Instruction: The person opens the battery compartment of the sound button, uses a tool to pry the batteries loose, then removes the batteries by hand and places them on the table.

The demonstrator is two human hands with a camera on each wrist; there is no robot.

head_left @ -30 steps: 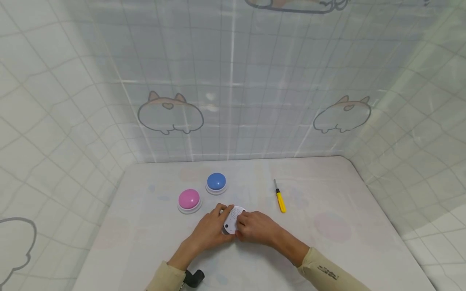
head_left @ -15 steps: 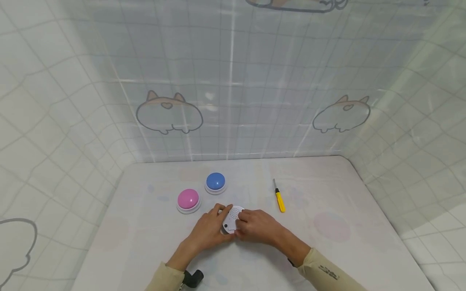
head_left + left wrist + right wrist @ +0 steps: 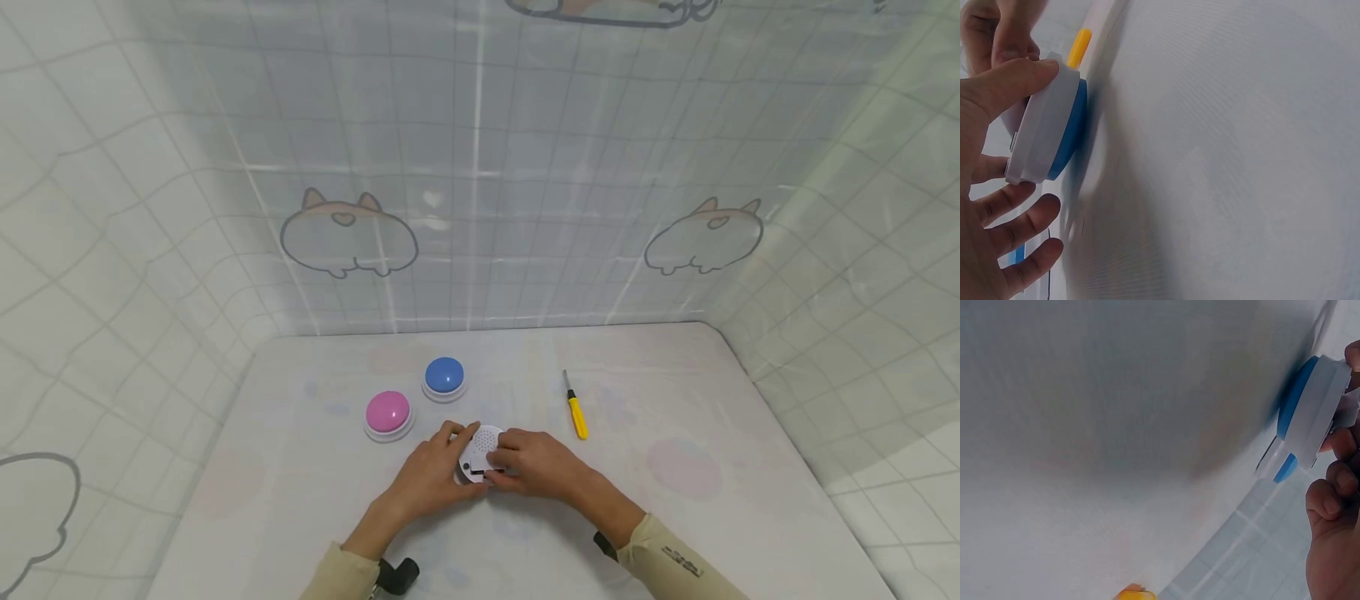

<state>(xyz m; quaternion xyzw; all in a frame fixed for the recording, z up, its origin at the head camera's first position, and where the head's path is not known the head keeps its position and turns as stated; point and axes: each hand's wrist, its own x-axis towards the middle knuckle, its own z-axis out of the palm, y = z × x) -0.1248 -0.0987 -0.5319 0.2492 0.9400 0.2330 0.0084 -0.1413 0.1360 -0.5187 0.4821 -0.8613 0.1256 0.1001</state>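
A round push-button buzzer (image 3: 484, 440) lies face down near the front middle of the table, its white back with speaker holes turned up. Its blue dome (image 3: 1296, 394) is underneath, at the tabletop. My left hand (image 3: 431, 473) grips the buzzer's rim between thumb and fingers; the left wrist view shows the thumb on the white side wall (image 3: 1047, 125). My right hand (image 3: 543, 465) pinches the battery cover (image 3: 1348, 411), which stands tilted up from the back. A dark gap shows along the cover's near edge in the head view. The right fingers hide part of the compartment.
A pink buzzer (image 3: 387, 412) and another blue buzzer (image 3: 444, 377) stand dome up, behind and left of the hands. A screwdriver (image 3: 577, 415) with a yellow handle lies to the right. Grid-patterned curtains (image 3: 480, 167) border the table behind and at the sides.
The battery cover has lifted from the buzzer's back, and a dark gap now shows at its edge. My right fingers have shifted and spread slightly; my left hand keeps its grip.
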